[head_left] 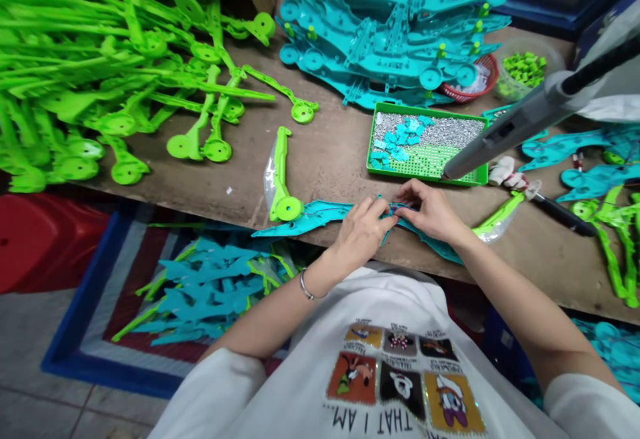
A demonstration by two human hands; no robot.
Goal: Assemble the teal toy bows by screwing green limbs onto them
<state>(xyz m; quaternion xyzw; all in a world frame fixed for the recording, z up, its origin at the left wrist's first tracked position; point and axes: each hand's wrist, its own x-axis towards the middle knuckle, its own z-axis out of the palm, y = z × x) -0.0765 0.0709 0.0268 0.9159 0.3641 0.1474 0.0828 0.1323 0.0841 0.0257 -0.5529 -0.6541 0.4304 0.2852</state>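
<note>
A long teal plastic shell (320, 216) lies along the front edge of the table, hollow side up, with a thin dark wire running inside it. My left hand (364, 227) is closed over its middle, fingers bent onto the plastic. From the other side my right hand (429, 212) pinches at the shell's centre; whatever is between its thumb and fingers is too small to make out. A green arm with a round end and a clear blade (281, 179) joins the shell's left end. Another green arm with a clear blade (497, 219) lies at its right.
Behind my hands is a green tray (373, 152) of screws and small teal pieces. Stacked teal shells (370, 52), a heap of green arms (125, 79) and a tub of green bits (523, 69) stand farther back. A grey-black screwdriver (520, 119) hangs at right. A blue-edged crate (75, 332) sits below.
</note>
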